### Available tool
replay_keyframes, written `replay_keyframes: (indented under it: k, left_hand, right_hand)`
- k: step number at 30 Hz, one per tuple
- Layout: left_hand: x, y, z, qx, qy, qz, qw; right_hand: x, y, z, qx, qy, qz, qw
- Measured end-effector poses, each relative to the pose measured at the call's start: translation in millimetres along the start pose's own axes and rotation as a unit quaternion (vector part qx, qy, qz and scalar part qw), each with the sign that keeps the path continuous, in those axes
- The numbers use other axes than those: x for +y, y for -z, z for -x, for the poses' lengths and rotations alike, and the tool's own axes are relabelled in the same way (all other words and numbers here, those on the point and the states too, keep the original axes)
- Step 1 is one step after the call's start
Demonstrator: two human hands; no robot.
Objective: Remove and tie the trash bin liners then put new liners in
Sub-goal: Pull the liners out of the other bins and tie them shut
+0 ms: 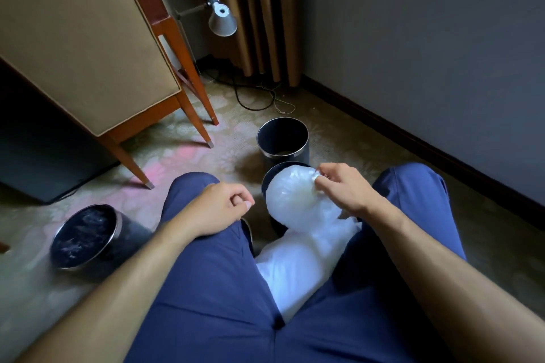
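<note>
Three bins (297, 158) on patterned carpet (206, 153)

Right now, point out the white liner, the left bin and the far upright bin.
white liner (295, 200): head view, bulging top.
left bin (134, 233): head view, outer side wall.
far upright bin (283, 133): head view, inner wall.

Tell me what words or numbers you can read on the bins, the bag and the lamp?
None: no word, number, label or sign can be read anywhere in this picture.
The upright bin, the tipped bin and the near bin: plain dark sides, no writing shows.
The white bag: no print shows.
The lamp: no writing shows.
</note>
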State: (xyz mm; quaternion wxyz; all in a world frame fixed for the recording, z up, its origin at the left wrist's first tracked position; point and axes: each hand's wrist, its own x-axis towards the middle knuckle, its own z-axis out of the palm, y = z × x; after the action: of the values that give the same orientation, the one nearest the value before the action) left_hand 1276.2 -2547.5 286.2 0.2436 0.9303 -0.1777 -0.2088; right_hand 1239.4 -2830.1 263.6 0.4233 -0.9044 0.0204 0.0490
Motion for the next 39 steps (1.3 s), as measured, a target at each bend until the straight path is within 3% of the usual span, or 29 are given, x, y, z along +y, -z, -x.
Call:
replay_keyframes:
  k: [6,9,14,19,26,30,34,39]
  left_hand:
    - [-7,-17,-36,0.073,-0.034,-0.057,0.995]
    - [-16,-26,-58,0.073,-0.014,-0.11,0.991]
    - [-14,-27,-92,0.003,-0.011,-0.157,0.987]
    - [-2,-9,-132,-0.085,0.025,-0.103,0.991]
    - [30,60,-121,-0.139,0.175,0.031,0.974]
    - [60,123,-94,-0.135,0.315,0.106,0.933]
    - [89,182,-56,-0.155,0.381,0.171,0.895]
    - [108,227,5,-0.074,0.46,0.222,0.857]
  right_hand:
    - [15,12,-29,0.027,-0.068,-0.016,0.997]
    - [31,-3,-51,0.015,-0.106,-0.038,0.993]
    - [48,-22,-100,-0.038,-0.208,-0.06,0.976]
    - [41,-15,-152,-0.103,-0.27,-0.084,0.954]
    - [-21,51,-161,-0.147,-0.257,-0.106,0.949]
    - [-73,110,-159,-0.204,-0.24,-0.075,0.946]
    - [-101,153,-171,-0.247,-0.231,-0.05,0.94]
    - [-140,150,-209,-0.309,-0.191,-0.022,0.931]
